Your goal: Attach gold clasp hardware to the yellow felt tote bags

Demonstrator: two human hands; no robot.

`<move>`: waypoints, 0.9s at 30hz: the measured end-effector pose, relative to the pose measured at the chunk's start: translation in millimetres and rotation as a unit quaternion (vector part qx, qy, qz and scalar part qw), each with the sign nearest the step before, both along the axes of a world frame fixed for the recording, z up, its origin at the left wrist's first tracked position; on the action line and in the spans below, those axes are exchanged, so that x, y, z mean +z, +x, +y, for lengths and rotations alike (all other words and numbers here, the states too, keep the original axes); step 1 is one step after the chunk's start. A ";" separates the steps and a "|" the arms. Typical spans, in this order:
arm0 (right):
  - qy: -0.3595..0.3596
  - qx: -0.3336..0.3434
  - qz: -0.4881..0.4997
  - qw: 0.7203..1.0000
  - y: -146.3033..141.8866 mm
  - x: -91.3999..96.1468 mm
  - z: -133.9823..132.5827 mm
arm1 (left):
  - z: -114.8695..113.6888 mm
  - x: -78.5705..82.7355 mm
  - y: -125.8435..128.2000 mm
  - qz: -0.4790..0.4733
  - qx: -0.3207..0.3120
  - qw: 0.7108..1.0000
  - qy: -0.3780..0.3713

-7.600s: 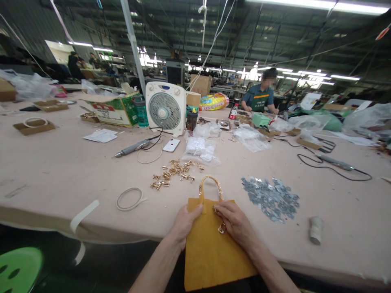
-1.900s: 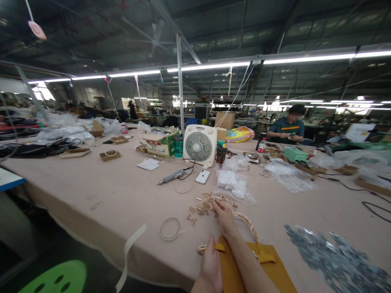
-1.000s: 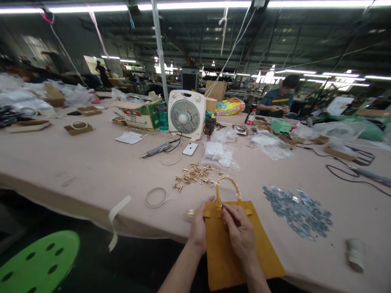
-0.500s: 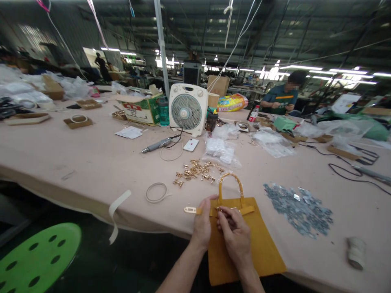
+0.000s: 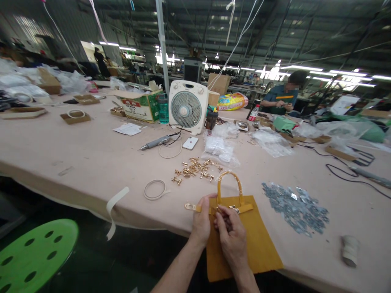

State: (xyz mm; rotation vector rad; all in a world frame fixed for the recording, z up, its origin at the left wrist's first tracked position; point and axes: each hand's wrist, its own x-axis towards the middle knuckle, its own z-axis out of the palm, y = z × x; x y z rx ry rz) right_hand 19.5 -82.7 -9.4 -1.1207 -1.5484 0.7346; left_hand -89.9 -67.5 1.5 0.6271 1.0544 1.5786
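Note:
A mustard-yellow handbag panel [image 5: 259,240] with an arched handle [image 5: 229,174] lies at the table's front edge, its lower part over the edge. My left hand [image 5: 201,219] grips its upper left side, thumb on the front. A strap with a gold metal end plate [image 5: 190,206] sticks out left of that hand. My right hand [image 5: 232,232] is closed, its fingertips pinched at the strap by the handle's left base; what they pinch is hidden. Right of those fingers, a small metal fitting [image 5: 234,208] shows on the strap.
Gold fittings [image 5: 195,167] lie in a pile beyond the bag, silver metal plates [image 5: 296,207] to its right. A tape ring [image 5: 154,190], an electric screwdriver [image 5: 155,142], a phone [image 5: 190,143] and a fan [image 5: 187,108] stand or lie farther back. A green stool [image 5: 36,256] is lower left.
The view has shifted slightly. My right hand has drawn a little to the left, showing more of the metal fitting on the strap. My left hand keeps its hold.

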 end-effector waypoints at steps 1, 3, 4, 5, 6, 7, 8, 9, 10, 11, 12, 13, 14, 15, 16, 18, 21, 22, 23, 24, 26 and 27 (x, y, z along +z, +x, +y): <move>-0.006 0.000 0.003 1.000 0.5 -1.1 0.2 | 0.0 -0.9 0.1 0.000 -0.002 1.000 -0.004; -0.007 0.000 0.000 1.000 1.4 -2.1 0.8 | 0.0 -2.2 0.5 -0.001 -0.002 1.000 -0.009; -0.003 0.000 -0.006 1.000 1.6 -1.8 1.1 | 0.1 -2.7 0.7 0.000 0.000 1.000 -0.010; 0.003 -0.001 -0.015 1.000 1.8 -1.0 1.3 | 0.2 -3.0 0.8 0.001 0.003 1.000 -0.008; 0.009 -0.003 -0.024 1.000 1.7 0.2 1.4 | 0.2 -3.2 0.9 0.003 0.006 1.000 -0.005; 0.017 -0.006 -0.033 0.999 1.5 1.7 1.5 | 0.3 -3.3 1.0 0.006 0.008 1.000 -0.001; 0.024 -0.009 -0.041 0.999 1.1 3.4 1.5 | 0.3 -3.2 1.0 0.013 0.010 1.000 0.005; 0.030 -0.012 -0.047 0.998 0.5 5.0 1.5 | 0.2 -3.0 1.0 0.023 0.013 1.000 0.009; 0.035 -0.014 -0.053 0.998 -0.1 6.6 1.4 | 0.0 -2.7 1.0 0.035 0.016 0.999 0.012; 0.040 -0.015 -0.058 0.997 -0.6 8.0 1.4 | -0.3 -2.3 0.9 0.048 0.020 0.999 0.013; 0.046 -0.015 -0.063 0.997 -1.1 9.0 1.4 | -0.7 -2.0 0.9 0.059 0.023 0.998 0.012; 0.052 -0.015 -0.067 0.996 -1.4 9.7 1.4 | -1.1 -1.8 0.9 0.067 0.024 0.997 0.008; 0.058 -0.012 -0.072 0.996 -1.4 10.0 1.4 | -1.5 -1.8 1.0 0.070 0.023 0.997 0.005; 0.064 -0.009 -0.076 0.995 -1.3 10.0 1.3 | -1.8 -2.0 1.0 0.071 0.021 0.997 0.001; 0.067 -0.007 -0.079 0.995 -0.9 9.8 1.2 | -2.0 -2.6 1.1 0.069 0.020 0.997 0.000; 0.068 0.000 -0.081 0.994 0.0 8.8 0.7 | -1.8 -4.7 1.3 0.070 0.025 0.997 0.002; 0.066 0.009 -0.084 0.994 1.0 7.9 -0.6 | -0.6 -9.4 1.8 0.082 0.038 0.996 0.011; 0.065 0.011 -0.086 0.994 1.0 8.1 -0.9 | -0.2 -10.8 2.0 0.086 0.040 0.995 0.013; 0.064 0.013 -0.088 0.994 0.9 8.7 -1.0 | 0.2 -11.9 2.3 0.088 0.041 0.995 0.015; 0.063 0.014 -0.091 0.994 0.7 9.5 -0.9 | 0.3 -12.6 2.6 0.089 0.042 0.995 0.017; 0.062 0.015 -0.096 0.993 0.4 11.4 0.0 | 0.2 -12.9 3.0 0.097 0.044 0.994 0.020; 0.062 0.018 -0.097 0.993 0.5 12.3 0.7 | 0.0 -12.5 3.2 0.103 0.047 0.993 0.020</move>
